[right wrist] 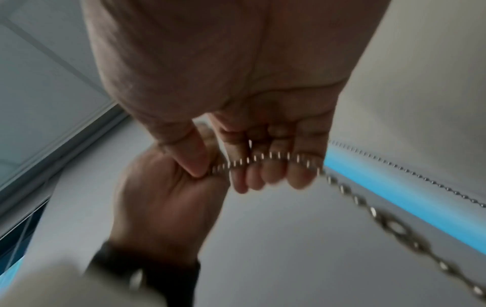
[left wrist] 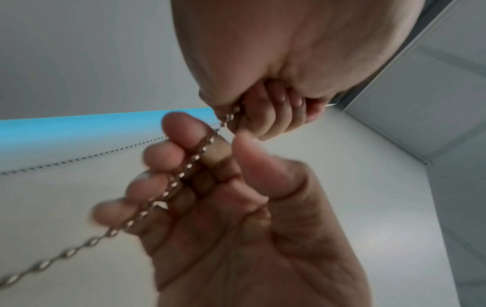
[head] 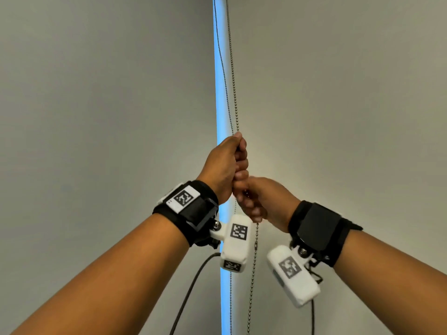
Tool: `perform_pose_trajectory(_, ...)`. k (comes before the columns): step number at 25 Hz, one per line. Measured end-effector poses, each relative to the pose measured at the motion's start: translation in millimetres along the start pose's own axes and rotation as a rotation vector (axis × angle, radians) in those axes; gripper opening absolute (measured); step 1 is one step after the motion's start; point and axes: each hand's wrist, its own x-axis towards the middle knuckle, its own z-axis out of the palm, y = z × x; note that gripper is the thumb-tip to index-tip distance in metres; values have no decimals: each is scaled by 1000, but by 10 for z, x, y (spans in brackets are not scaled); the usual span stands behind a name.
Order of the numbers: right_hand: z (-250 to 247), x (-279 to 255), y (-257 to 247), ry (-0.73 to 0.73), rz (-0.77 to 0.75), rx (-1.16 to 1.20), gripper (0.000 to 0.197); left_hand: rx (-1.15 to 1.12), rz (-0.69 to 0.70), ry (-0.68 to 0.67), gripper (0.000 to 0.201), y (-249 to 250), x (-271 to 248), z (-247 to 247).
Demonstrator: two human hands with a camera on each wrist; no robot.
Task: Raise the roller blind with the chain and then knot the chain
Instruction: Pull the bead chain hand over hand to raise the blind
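Observation:
A metal bead chain (head: 232,68) hangs in two strands before a pale grey roller blind (head: 338,93). My left hand (head: 238,155) grips the front strand in a fist, thumb on top. Directly beneath it and touching it, my right hand (head: 256,201) curls its fingers round the same strand, which then drops below (head: 252,274). In the left wrist view the chain (left wrist: 147,209) runs from the left hand's fist (left wrist: 276,110) across the right hand's bent fingers (left wrist: 168,151). In the blurred right wrist view the chain (right wrist: 368,209) crosses the right hand's curled fingers (right wrist: 263,172) beside the left hand (right wrist: 168,187).
A bright blue strip of daylight (head: 219,93) runs vertically between the blind and a second grey panel (head: 96,93). The thinner rear strand (head: 221,68) hangs along it. White wrist cameras and a dark cable (head: 191,291) dangle under my wrists. A window frame (left wrist: 434,83) shows at the side.

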Motion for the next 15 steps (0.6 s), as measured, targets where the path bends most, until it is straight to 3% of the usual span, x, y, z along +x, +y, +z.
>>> perform_pose_trajectory(2,-150,37,18,-25,40,-121,22,-11,-9,42,37,-77,-15,-89)
perform_pose_trajectory(4,-291,154,-55,61,32,-30,33,-30,-29,82,39,-170,-50,-135)
perform_pose_trajectory(6,-330,272,-250,125,-32,116,29,-38,-43,97,40,-263,-103,-124)
perform_pose_trajectory(12,-33,627,-737,203,-93,412,37,-9,-77,156,30,-458,-164,-95)
perform_pose_trajectory(15,148,609,-750,309,-102,427,37,103,-28,194,40,-503,-202,-108)
